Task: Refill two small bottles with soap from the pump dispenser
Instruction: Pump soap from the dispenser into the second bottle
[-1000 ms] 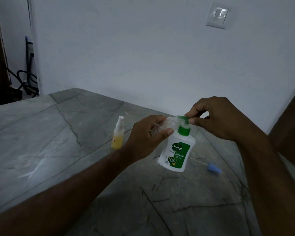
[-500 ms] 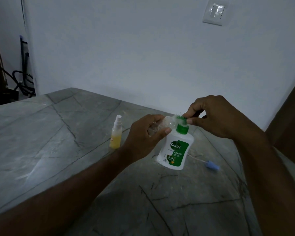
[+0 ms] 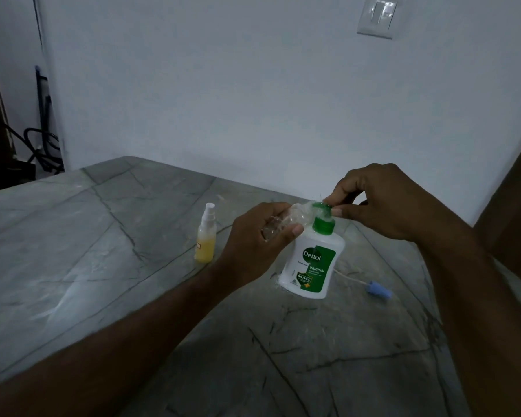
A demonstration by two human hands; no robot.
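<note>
A white Dettol pump dispenser [image 3: 313, 260] with a green pump head [image 3: 323, 216] stands on the grey stone table [image 3: 103, 251]. My left hand [image 3: 256, 236] grips a small clear bottle [image 3: 286, 221], tipped on its side with its mouth against the pump's nozzle. My right hand [image 3: 373, 200] pinches the top of the green pump head between thumb and fingers. A second small spray bottle [image 3: 206, 234] with yellow liquid stands upright to the left, apart from both hands.
A blue cap with a thin white tube [image 3: 376, 288] lies on the table right of the dispenser. A white wall runs behind the table, with a light switch [image 3: 378, 16] high up. Cables [image 3: 39, 145] hang at the far left.
Both hands and the bottles have kept their hold and places. Only the head camera has shifted slightly.
</note>
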